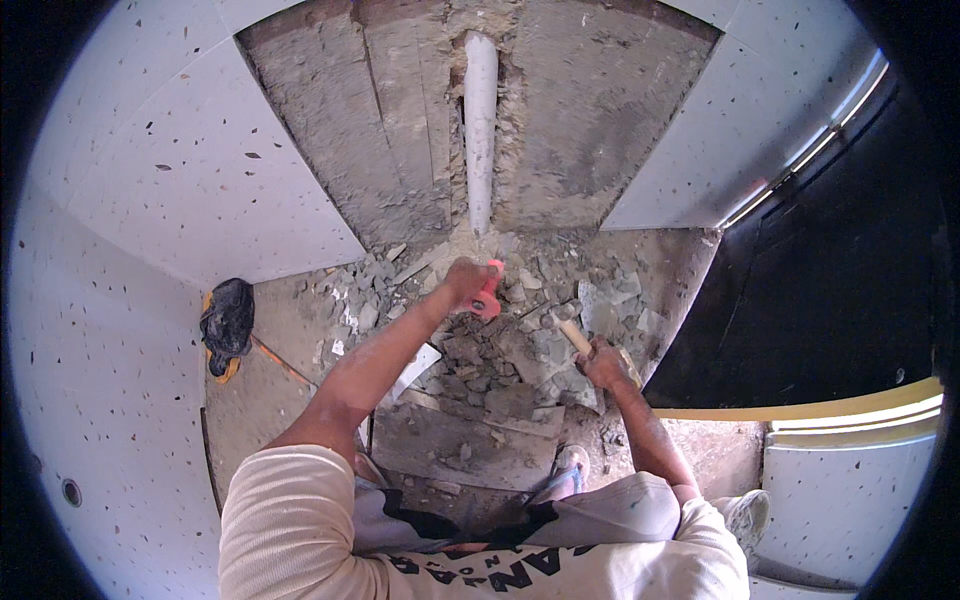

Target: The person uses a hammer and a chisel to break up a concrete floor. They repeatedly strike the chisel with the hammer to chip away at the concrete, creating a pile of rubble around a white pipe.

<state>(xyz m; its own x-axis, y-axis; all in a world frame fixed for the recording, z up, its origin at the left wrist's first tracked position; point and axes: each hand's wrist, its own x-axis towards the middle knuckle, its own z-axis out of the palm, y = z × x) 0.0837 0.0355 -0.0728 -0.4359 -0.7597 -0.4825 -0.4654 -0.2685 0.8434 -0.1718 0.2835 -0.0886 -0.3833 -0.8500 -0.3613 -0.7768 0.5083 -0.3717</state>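
My left hand (463,284) is closed round the red guard grip of a chisel (487,302), just below the bottom end of a white pipe (480,140). The chisel's tip cannot be made out against the debris. To the right, my right hand (602,366) grips a hammer (574,335) by its pale wooden handle. The hammer's head points up and left, apart from the chisel. Broken grey rubble (480,365) lies heaped beneath and between both hands.
White speckled panels (220,160) flank the bare wall channel. A black bag-like bundle (228,318) with yellow parts lies at the left. A dark door-like panel (800,270) leans in at the right. A whitish bucket (746,515) stands at the lower right. My sandalled feet are beside the rubble.
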